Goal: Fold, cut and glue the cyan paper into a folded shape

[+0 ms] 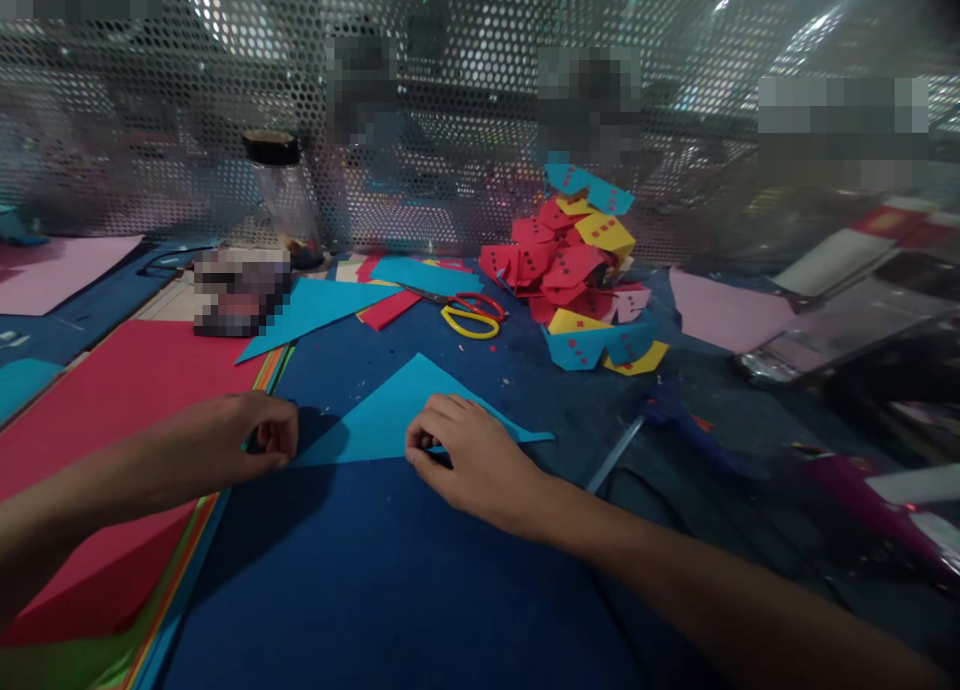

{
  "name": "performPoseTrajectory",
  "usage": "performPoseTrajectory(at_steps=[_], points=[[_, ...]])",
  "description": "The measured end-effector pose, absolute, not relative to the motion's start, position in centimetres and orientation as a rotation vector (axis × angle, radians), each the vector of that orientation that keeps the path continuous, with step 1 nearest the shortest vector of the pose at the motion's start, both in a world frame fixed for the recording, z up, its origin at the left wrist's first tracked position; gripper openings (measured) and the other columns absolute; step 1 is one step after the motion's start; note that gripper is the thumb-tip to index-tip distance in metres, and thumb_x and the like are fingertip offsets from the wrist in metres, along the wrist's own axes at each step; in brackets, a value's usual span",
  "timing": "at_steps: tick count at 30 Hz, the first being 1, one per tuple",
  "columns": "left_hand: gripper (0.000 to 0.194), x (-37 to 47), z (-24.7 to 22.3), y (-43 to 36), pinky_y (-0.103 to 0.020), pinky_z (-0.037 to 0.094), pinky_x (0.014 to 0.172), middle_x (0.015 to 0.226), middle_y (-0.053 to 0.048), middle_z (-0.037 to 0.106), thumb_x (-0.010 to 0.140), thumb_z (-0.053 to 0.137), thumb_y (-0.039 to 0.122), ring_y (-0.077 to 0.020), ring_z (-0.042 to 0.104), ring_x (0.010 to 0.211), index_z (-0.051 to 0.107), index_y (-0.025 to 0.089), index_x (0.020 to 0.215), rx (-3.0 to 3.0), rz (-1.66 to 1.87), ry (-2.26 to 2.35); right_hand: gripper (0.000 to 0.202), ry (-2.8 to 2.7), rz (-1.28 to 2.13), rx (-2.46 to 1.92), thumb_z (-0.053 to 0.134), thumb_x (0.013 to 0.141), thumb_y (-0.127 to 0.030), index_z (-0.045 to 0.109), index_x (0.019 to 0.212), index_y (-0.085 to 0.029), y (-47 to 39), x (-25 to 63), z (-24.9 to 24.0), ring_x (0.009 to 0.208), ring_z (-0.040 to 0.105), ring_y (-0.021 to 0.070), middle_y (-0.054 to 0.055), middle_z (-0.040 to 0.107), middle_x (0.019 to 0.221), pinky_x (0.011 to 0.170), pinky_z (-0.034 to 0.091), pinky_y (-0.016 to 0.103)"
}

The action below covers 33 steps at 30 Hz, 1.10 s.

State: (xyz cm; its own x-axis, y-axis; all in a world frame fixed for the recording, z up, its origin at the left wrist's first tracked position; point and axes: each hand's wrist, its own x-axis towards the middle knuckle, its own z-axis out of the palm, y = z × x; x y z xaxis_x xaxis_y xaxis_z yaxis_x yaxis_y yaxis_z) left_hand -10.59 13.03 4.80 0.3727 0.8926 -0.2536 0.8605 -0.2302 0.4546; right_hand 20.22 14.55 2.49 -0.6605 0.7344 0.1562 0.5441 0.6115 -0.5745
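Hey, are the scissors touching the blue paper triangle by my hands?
Apart. The head view shows a strip of bare table between the scissors' yellow handle and the near triangle's upper edge.

The folded paper [397,400] between the hands is bright blue on a dark blue table [337,590]. The scissors [471,315] have one red and one yellow handle. Red, yellow, blue and pink paper shapes [570,260] carry dots, red on the blue ones.

Matt blue paper triangle [382,400], apparently smooth.
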Motion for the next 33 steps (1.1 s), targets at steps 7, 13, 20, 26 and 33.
performPoseTrajectory(at_steps=[7,13,20,26,33], points=[[0.011,-10.6,5.4,12.6,-0.028,0.047,0.064,0.079,-0.001,0.069,0.082,0.055,0.024,-0.0179,0.064,0.072,0.065,0.025,0.077,2.225,0.108,1.467,0.007,-2.47,0.701,-1.046,0.064,0.091,-0.017,0.062,0.085,-0.02,14.5,20.2,2.7,0.089,0.056,0.017,0.001,0.064,0.092,0.086,0.041,0.034],[0.015,-6.9,4.6,11.0,-0.03,0.049,0.073,0.095,-0.003,0.067,0.089,0.049,0.02,-0.0194,0.064,0.087,0.063,0.024,0.089,2.511,0.47,1.291,0.006,-2.494,0.661,-1.053,0.065,0.092,-0.017,0.062,0.087,-0.02,14.5,20.1,2.8,0.091,0.057,0.0174,0.001,0.065,0.094,0.087,0.042,0.034],[0.02,-4.7,3.3,10.5,-0.03,0.048,0.071,0.09,-0.003,0.065,0.1,0.043,0.016,-0.0182,0.063,0.082,0.061,0.021,0.093,2.715,0.468,1.207,0.005,-2.53,0.615,-1.035,0.065,0.093,-0.017,0.062,0.09,-0.019,14.3,20.2,3.0,0.093,0.058,0.0179,0.002,0.065,0.097,0.087,0.044,0.033],[0.022,-5.0,3.3,10.9,-0.028,0.047,0.067,0.085,-0.002,0.063,0.103,0.041,0.018,-0.0161,0.061,0.078,0.06,0.02,0.092,2.788,0.541,1.129,0.003,-2.633,0.434,-0.905,0.063,0.096,-0.02,0.063,0.097,-0.017,14.6,20.8,3.3,0.099,0.057,0.0201,0.006,0.065,0.104,0.087,0.045,0.034],[0.026,-5.1,2.7,10.8,-0.029,0.05,0.072,0.089,-0.003,0.064,0.106,0.038,0.021,-0.0162,0.061,0.082,0.061,0.02,0.095,2.815,0.561,1.129,0.011,-2.814,0.072,-0.813,0.059,0.1,-0.025,0.064,0.097,-0.016,14.5,21.1,4.0,0.09,0.058,0.0215,0.009,0.065,0.1,0.077,0.044,0.035]])
